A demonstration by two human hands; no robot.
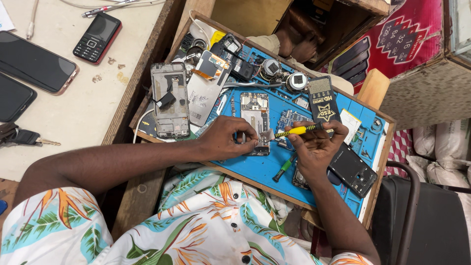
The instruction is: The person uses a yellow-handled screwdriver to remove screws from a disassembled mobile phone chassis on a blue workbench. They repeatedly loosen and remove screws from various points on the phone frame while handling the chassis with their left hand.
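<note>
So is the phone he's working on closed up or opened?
Opened. The smartphone on the blue repair mat has its back off, with circuit board and metal shields exposed.

We cannot tell what left hand fingers pinch: small grey metal piece, partly hidden. Opened phone board partly covered. Two black smartphones cut by left edge.
</note>
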